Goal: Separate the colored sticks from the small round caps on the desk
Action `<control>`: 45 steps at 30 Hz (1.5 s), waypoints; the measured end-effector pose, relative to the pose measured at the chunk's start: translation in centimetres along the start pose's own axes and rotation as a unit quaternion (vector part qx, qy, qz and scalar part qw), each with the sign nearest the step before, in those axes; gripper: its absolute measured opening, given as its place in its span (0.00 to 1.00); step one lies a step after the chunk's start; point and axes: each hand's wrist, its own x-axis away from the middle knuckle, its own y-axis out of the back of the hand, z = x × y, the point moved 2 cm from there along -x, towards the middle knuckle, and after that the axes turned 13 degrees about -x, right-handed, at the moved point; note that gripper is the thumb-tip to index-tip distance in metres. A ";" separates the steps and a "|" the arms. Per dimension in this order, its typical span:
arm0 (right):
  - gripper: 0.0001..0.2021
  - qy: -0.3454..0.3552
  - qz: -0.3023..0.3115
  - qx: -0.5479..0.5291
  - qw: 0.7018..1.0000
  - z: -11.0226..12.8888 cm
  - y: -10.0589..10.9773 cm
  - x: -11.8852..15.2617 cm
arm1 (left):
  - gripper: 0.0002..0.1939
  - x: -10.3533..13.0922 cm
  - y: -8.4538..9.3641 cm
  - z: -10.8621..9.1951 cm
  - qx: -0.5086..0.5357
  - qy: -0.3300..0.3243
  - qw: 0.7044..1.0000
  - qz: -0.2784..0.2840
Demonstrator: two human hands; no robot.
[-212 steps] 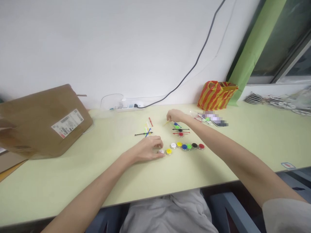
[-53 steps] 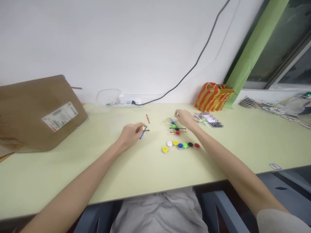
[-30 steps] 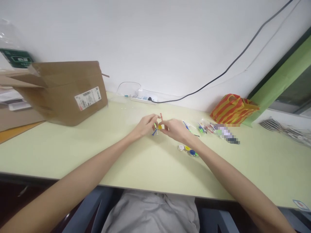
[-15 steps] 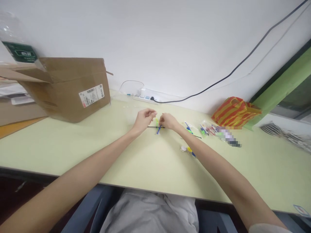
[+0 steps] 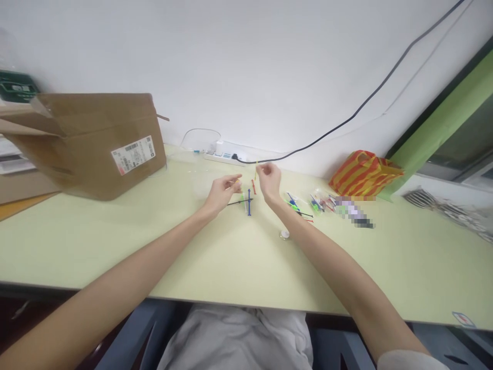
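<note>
My right hand pinches a thin yellow plastic rod, held upright above the table. To its left, my left hand has thumb and fingers closed together, with a bit of yellow showing at the fingertips; its shape is too small to make out. Below the hands lie a blue rod with knobbed ends and a black rod crossing near it. Close to my right hand is a short red rod. A pale green piece sits beside the blue rod, partly behind my left fingers.
Right of my forearm lie loose coloured rods, small bagged parts and a white disc. A striped bag stands farther right. A cardboard box fills the left. A power strip runs along the wall.
My right hand has risen and moved away, now showing a yellow rod in its fingers. My left hand has lowered slightly. The blue rod now points straight toward me, and the red rod shows.
</note>
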 end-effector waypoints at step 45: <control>0.14 -0.142 0.160 -0.296 0.931 3.2 7.2 9.3 | 0.21 3.9 -2.6 -4.9 -0.111 -0.032 0.980 0.161</control>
